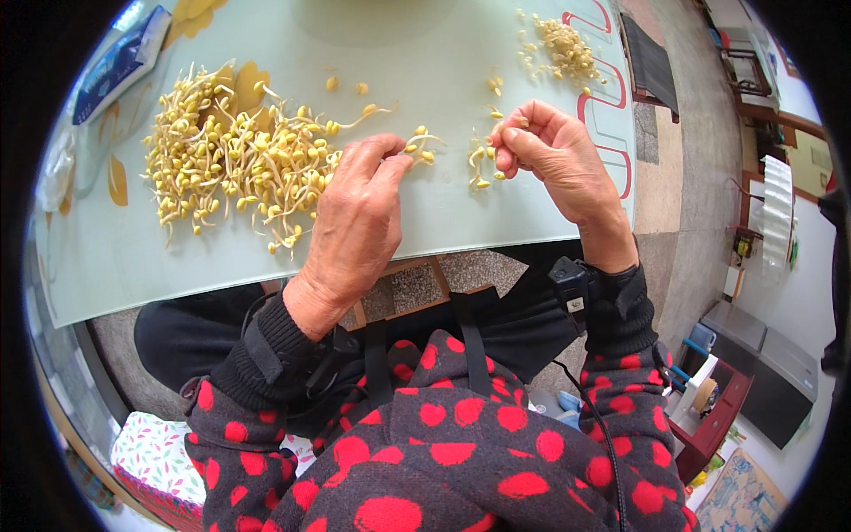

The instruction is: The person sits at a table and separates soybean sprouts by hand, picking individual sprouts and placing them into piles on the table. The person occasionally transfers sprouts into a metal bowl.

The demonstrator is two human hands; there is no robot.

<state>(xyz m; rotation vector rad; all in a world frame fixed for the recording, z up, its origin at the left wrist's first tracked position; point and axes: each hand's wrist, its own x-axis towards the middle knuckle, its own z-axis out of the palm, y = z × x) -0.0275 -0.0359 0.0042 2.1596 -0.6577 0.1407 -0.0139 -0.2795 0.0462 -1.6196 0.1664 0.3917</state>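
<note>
A large heap of yellow soybean sprouts lies on the pale glass tabletop, left of centre. My left hand rests at the heap's right edge, fingertips beside a few sprouts; whether it holds one cannot be told. My right hand is raised slightly over the table, thumb and fingers pinched on a small pale bit, perhaps a bean husk. Between the hands, nearer the right one, lie a few loose sprouts. At the upper right is a small pile of pale husks or bits.
A blue plastic packet and a clear plastic bag lie at the table's left edge. Loose beans lie beyond the heap. A dark stool or chair stands past the right edge. The near edge runs just before my lap.
</note>
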